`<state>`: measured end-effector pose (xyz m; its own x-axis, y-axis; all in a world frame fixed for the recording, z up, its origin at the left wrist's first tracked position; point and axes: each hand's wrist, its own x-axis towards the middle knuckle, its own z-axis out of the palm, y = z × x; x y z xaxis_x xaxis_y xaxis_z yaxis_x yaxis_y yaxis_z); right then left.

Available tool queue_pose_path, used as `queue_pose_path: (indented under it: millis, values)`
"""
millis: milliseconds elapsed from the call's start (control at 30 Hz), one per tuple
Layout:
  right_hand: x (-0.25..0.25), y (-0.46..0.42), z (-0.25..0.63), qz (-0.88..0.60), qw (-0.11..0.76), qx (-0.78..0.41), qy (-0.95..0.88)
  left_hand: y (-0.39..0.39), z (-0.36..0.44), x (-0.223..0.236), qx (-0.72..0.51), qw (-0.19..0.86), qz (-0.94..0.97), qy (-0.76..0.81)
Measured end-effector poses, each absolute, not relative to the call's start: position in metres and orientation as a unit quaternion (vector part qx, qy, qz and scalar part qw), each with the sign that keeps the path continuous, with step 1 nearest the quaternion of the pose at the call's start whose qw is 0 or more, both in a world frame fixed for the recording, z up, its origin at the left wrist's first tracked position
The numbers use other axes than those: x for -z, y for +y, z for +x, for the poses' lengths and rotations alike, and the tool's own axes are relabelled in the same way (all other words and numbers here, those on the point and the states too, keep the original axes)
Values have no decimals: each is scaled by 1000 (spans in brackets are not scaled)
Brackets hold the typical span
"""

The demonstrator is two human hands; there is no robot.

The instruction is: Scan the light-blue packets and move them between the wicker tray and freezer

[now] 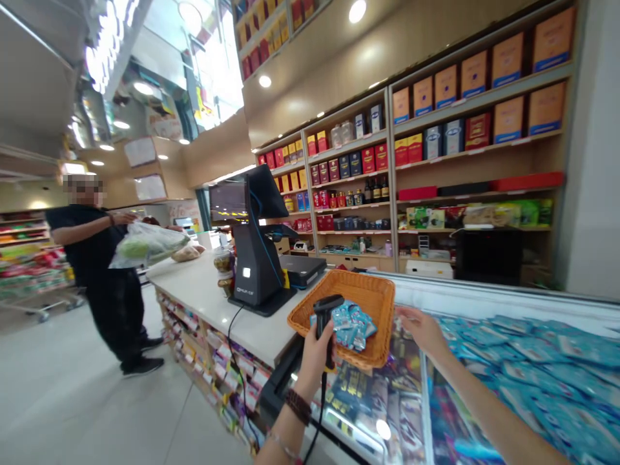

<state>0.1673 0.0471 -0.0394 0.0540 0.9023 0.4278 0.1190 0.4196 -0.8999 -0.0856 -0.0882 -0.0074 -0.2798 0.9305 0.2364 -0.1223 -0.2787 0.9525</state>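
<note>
My left hand (317, 349) is wrapped round the handle of a black barcode scanner (329, 301), with its cable hanging down below. The scanner's head is over an orange wicker basket (372, 289). Several small blue-and-white packets (356, 326) lie in a pile inside it. At the basket's right side is my right hand (422, 330), its fingers stretched toward the rim and nothing visible in them. Whether the fingertips touch the rim, I cannot tell. The basket stands partly on a glass-topped display case with packaged goods under it.
A checkout terminal (261, 258) stands on the white counter (194, 284), beside a dark flat box (303, 268). Many blue packets (533, 368) fill the case at right. Across the counter a person (92, 239) holds a plastic bag (148, 244). Shelves of boxed goods line the back wall.
</note>
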Motion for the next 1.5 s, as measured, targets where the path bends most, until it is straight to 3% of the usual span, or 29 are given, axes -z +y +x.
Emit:
queue_pose_path:
  millis: [233,433,667,800,1200,1333,1500]
  values:
    - [51,6,297,-519,593,-228,-572,-90,-7,-1,-614,502,481,373]
    - [60,-30,376,-622,544,-126,-549,-78,60,10,-568,561,508,323]
    - [78,-49,379,-681,448,-24,-579,-65,117,27,-521,601,521,309]
    - [89,-50,358,-680,340,61,-647,-63,130,41,-512,612,519,307]
    - [93,-15,352,-655,372,-32,-657,-57,123,63,-505,619,501,333]
    - [86,-22,356,-637,430,-45,-638,-61,124,63,-501,609,517,333]
    - [78,-31,365,-611,542,-156,-555,-65,126,62,-490,599,543,326]
